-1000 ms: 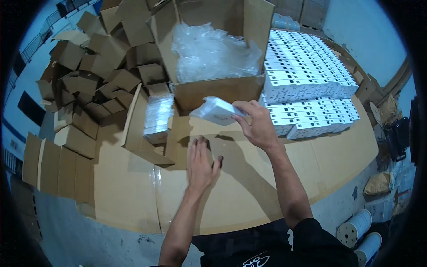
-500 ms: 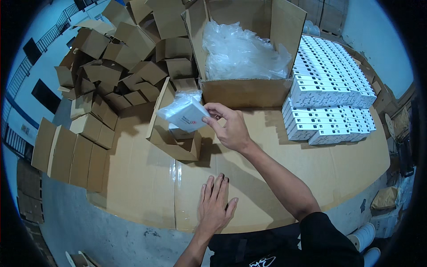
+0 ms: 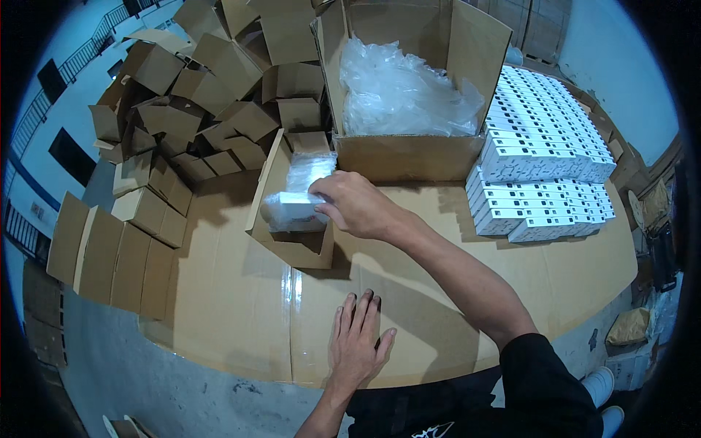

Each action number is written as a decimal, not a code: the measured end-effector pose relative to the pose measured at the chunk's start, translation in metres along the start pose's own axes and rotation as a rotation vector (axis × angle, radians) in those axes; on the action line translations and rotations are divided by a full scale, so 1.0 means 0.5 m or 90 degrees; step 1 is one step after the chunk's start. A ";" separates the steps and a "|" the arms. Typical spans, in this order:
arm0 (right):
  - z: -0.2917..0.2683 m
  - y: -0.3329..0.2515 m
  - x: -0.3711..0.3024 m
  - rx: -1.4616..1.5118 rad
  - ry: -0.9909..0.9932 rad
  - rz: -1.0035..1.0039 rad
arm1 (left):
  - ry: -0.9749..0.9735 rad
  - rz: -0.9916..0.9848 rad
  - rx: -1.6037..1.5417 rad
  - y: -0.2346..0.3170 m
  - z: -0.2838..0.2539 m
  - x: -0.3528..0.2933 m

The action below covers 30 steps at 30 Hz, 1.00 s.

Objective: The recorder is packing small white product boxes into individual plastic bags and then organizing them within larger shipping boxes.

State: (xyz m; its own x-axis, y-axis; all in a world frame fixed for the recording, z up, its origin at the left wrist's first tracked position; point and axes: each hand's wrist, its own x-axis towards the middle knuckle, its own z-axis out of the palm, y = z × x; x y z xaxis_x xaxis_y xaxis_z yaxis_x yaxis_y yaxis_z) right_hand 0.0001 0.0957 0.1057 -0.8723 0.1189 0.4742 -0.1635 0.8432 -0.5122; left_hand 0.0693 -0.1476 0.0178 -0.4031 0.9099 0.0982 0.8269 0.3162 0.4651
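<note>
My right hand (image 3: pixel 359 204) pinches the right edge of a small flat white box (image 3: pixel 301 206) wrapped in clear plastic. The wrapped box is at the mouth of a narrow open carton (image 3: pixel 293 250), tilted so that its thin side shows. Behind it in the carton lies more clear plastic wrap (image 3: pixel 309 168); what the wrap covers is hard to make out. My left hand (image 3: pixel 355 339) rests flat near the table's front edge, fingers stretched out and holding nothing.
Behind the carton stands a large open cardboard box (image 3: pixel 405 157) full of clear plastic bags (image 3: pixel 409 91). Stacked rows of white boxes (image 3: pixel 544 157) fill the right side. Several brown cartons (image 3: pixel 131 255) line the left, with a heap of open cartons (image 3: pixel 212 109) beyond them.
My right hand has moved left and down with the wrapped white box, which has tipped from showing its printed face to showing its thin side. My left hand stays flat on the table.
</note>
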 end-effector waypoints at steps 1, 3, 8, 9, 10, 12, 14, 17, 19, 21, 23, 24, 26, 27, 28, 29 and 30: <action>0.001 -0.005 0.007 0.000 0.000 0.000 | 0.000 0.000 0.001 0.000 0.000 0.000; 0.005 -0.016 0.021 -0.079 -0.062 0.010 | 0.006 0.001 -0.003 0.000 -0.001 0.001; 0.051 -0.025 0.034 -0.173 -0.095 0.013 | -0.001 0.001 -0.002 0.000 -0.002 0.002; 0.059 -0.029 0.032 -0.191 -0.088 0.025 | 0.003 -0.001 -0.007 -0.002 0.000 0.002; 0.069 -0.031 0.028 -0.190 -0.088 0.025 | 0.006 -0.004 -0.012 -0.004 0.002 0.002; 0.090 -0.027 0.016 -0.231 -0.042 0.038 | 0.005 -0.005 -0.016 -0.002 -0.001 0.003; 0.110 -0.023 0.010 -0.236 -0.020 0.042 | 0.002 -0.005 -0.019 0.001 -0.004 0.004; 0.123 -0.021 0.010 -0.221 0.028 0.049 | -0.001 -0.007 -0.016 0.002 -0.005 0.003; 0.128 -0.022 0.011 -0.200 0.052 0.052 | 0.003 -0.008 -0.021 0.002 -0.005 0.001; 0.133 -0.017 0.008 -0.207 0.033 0.040 | -0.004 -0.008 -0.017 0.001 -0.004 0.000; 0.141 -0.007 0.003 -0.221 0.044 0.019 | -0.013 -0.006 -0.015 0.001 -0.003 0.000; 0.144 -0.002 0.001 -0.234 0.055 -0.003 | -0.006 -0.001 -0.016 0.001 -0.001 0.000; 0.146 0.003 -0.004 -0.242 0.041 0.010 | -0.003 0.007 -0.020 0.004 0.000 0.001; 0.145 0.004 -0.006 -0.247 0.026 0.020 | -0.002 0.003 -0.020 0.006 0.000 0.004; 0.146 0.005 -0.004 -0.251 0.023 0.029 | -0.001 0.000 -0.020 0.007 0.000 0.007; 0.145 0.006 -0.002 -0.225 0.036 0.036 | -0.009 0.007 -0.028 0.008 0.000 0.007; 0.141 0.005 -0.003 -0.205 0.047 0.046 | 0.004 0.009 -0.019 0.006 0.003 0.007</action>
State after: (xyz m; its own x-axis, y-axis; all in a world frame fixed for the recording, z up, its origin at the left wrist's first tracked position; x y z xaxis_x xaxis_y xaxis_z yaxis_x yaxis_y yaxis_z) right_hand -0.0312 0.0606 0.0533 -0.8387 0.2115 0.5018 0.0613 0.9523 -0.2988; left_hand 0.0710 -0.1430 0.0184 -0.3935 0.9127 0.1105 0.8206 0.2945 0.4898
